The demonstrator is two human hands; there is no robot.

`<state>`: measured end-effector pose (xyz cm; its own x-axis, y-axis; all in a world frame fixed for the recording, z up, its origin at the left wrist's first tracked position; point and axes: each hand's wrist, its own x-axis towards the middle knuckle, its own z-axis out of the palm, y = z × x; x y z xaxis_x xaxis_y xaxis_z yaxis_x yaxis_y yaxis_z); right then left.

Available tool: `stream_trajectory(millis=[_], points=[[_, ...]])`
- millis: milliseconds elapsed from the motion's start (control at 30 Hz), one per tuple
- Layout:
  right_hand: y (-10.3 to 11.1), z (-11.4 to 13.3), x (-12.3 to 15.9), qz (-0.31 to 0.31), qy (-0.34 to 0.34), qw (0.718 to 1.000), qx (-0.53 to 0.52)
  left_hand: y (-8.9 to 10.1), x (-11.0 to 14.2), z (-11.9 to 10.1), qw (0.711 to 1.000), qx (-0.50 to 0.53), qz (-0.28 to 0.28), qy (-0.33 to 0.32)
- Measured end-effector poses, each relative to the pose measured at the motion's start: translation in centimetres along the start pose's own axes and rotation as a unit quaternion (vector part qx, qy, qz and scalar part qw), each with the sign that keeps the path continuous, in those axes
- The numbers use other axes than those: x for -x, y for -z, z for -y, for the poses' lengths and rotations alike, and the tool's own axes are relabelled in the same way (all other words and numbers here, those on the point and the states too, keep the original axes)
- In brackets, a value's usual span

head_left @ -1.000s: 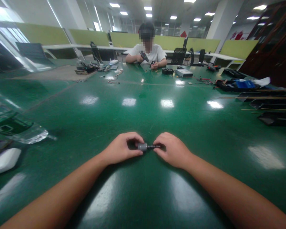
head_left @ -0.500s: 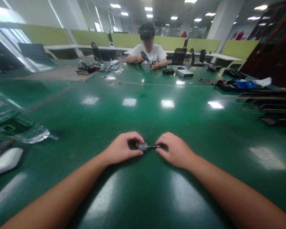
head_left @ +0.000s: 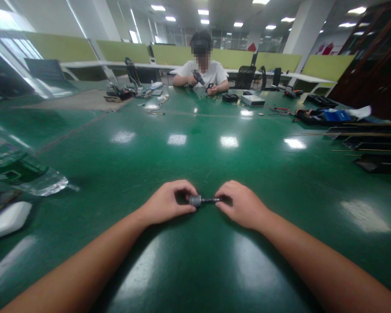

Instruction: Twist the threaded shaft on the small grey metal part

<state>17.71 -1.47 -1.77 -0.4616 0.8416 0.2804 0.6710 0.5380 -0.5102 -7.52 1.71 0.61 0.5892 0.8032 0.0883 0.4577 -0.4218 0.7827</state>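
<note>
My left hand (head_left: pixel 169 201) is closed around a small grey cylinder (head_left: pixel 195 201), thumb below and fingers above. From the cylinder's right end a thin dark rod (head_left: pixel 210 200) runs sideways, with shiny spots along it. My right hand (head_left: pixel 237 203) pinches the far end of this rod between thumb and fingertips, hiding its tip. Both hands are low over the green tabletop (head_left: pixel 195 165), the rod lying level between them. What exact kind of part this is cannot be made out.
At left lie a clear plastic bottle (head_left: pixel 48 180) and a white object (head_left: pixel 9 221). Long dark pieces (head_left: pixel 378 163) are at right, with a tool bag (head_left: pixel 326 116) beyond. Across the table a person (head_left: pixel 203 69) holds a power tool (head_left: pixel 198 78). Electronics (head_left: pixel 117 92) lie at far left.
My right hand has shifted slightly to the right, its fingers closer to the rod's outer end, so a little more rod shows. My left hand and the cylinder have stayed in place.
</note>
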Motion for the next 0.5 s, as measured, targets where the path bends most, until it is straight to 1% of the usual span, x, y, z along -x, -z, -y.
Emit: stream_trajectory(millis=[500], points=[[0.86, -0.55, 0.05, 0.011, -0.013, 1.000, 0.019, 0.08, -0.02, 0.17, 1.000, -0.001, -0.001, 0.000]])
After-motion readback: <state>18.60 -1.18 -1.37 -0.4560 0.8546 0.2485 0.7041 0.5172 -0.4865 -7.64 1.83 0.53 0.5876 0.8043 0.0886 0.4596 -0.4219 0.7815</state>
